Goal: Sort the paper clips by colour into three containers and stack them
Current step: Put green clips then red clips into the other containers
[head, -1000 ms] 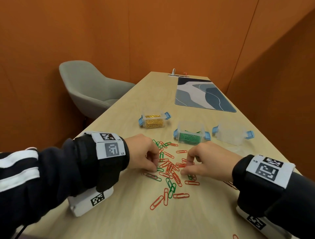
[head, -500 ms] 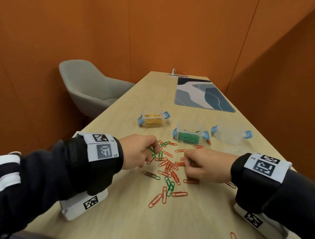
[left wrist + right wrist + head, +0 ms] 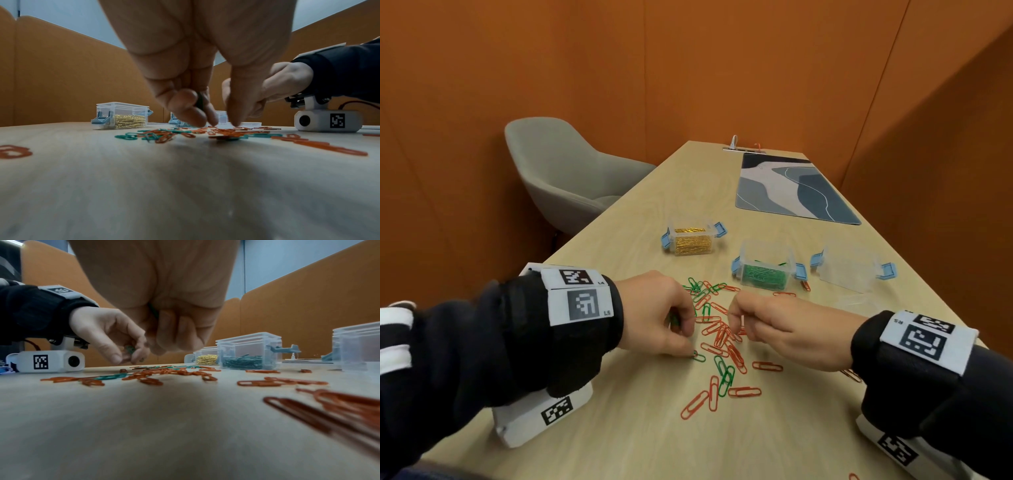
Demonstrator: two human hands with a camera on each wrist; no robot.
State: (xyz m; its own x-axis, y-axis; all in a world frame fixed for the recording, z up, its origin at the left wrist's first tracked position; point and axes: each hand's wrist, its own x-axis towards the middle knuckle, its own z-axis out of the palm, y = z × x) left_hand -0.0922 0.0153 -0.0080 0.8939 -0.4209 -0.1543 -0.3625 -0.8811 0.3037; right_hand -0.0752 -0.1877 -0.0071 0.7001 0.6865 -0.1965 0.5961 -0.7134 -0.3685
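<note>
I sit at a long pale wooden table (image 3: pixel 661 442) that runs away from me into a corner. Orange panelled walls (image 3: pixel 688 68) close in on three sides. A grey upholstered chair (image 3: pixel 558 178) stands at the table's left edge. Near the far end lies a blue, grey and white patterned mat (image 3: pixel 791 186), with a cable port (image 3: pixel 743 148) just beyond.
</note>
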